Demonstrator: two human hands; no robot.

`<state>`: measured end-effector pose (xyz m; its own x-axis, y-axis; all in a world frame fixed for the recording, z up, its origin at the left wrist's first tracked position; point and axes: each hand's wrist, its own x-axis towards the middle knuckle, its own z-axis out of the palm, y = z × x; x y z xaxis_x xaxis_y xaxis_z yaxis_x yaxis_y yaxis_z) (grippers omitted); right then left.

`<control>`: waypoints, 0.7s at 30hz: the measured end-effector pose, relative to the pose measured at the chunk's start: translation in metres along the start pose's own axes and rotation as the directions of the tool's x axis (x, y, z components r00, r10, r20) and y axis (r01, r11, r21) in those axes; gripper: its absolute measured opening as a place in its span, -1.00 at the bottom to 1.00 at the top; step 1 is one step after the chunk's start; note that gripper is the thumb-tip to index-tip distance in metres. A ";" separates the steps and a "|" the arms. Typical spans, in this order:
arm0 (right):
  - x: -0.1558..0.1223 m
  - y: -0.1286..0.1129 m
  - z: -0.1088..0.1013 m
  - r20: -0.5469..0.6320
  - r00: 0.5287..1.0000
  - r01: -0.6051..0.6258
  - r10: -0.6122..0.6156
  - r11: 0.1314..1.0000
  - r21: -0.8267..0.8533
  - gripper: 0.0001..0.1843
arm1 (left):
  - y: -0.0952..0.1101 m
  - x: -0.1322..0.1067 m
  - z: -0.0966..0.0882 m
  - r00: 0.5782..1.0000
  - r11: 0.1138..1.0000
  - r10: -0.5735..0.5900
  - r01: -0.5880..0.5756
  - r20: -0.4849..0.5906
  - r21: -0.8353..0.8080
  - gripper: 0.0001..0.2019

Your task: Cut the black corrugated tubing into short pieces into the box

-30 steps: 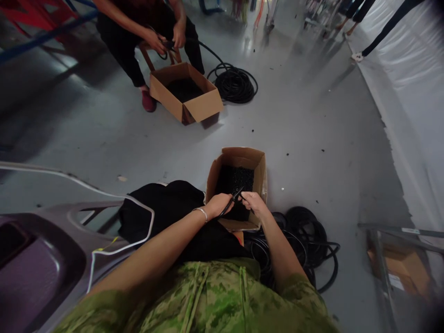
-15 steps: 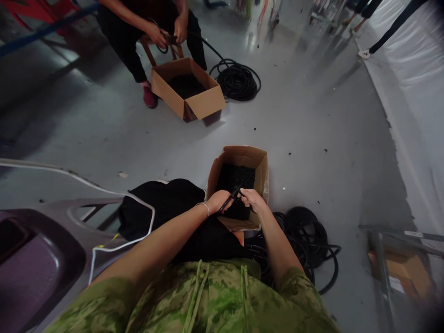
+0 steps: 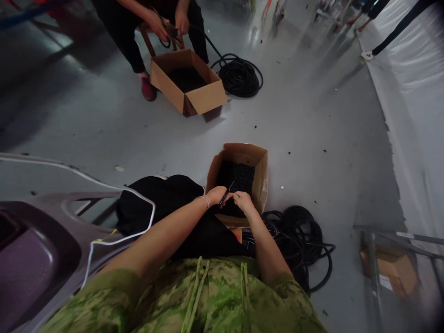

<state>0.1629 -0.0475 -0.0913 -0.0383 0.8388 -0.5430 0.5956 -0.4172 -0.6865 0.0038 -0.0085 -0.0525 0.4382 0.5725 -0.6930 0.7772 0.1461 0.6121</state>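
Fingers of the left hand [image 3: 218,195] gripped a slim black object [image 3: 226,194] above the box [image 3: 261,175], toward its near edge. The right hand's [image 3: 243,202] fingers were closed, contents indeterminable.

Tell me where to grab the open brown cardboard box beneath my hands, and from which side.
Grip the box by its far rim, probably from the far side: that wall rises clear of the left hand and right hand, its edge exposed.
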 end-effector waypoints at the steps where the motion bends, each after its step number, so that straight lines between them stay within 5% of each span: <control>1: -0.004 0.002 0.000 0.006 1.000 -0.002 0.002 1.000 -0.003 -0.69 | -0.001 0.001 0.000 1.000 1.000 -0.016 0.016 0.012 0.004 -0.64; 6: -0.028 0.016 -0.016 0.020 1.000 0.019 -0.020 0.999 0.029 -0.82 | 0.002 -0.004 0.002 0.998 0.997 0.034 -0.030 -0.053 0.073 -0.79; 10: -0.043 0.017 -0.045 -0.122 0.988 0.088 -0.090 0.996 -0.018 -0.88 | 0.013 -0.015 0.004 0.970 0.978 0.210 -0.210 -0.121 0.017 -0.73; 15: -0.060 -0.006 -0.076 -0.217 0.966 0.193 -0.143 0.955 0.226 -0.68 | 0.027 -0.032 0.004 0.944 0.926 0.302 -0.324 -0.134 -0.192 -0.70; 21: -0.066 -0.034 -0.075 -0.226 0.960 0.246 -0.163 0.878 0.411 -0.64 | 0.032 -0.052 -0.001 0.914 0.886 0.375 -0.402 -0.154 -0.229 -0.66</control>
<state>0.2056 -0.0622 0.0045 0.0477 0.9527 -0.3002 0.1838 -0.3038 -0.9348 0.0056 -0.0331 0.0034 0.6226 0.7021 -0.3457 0.4093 0.0844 0.9085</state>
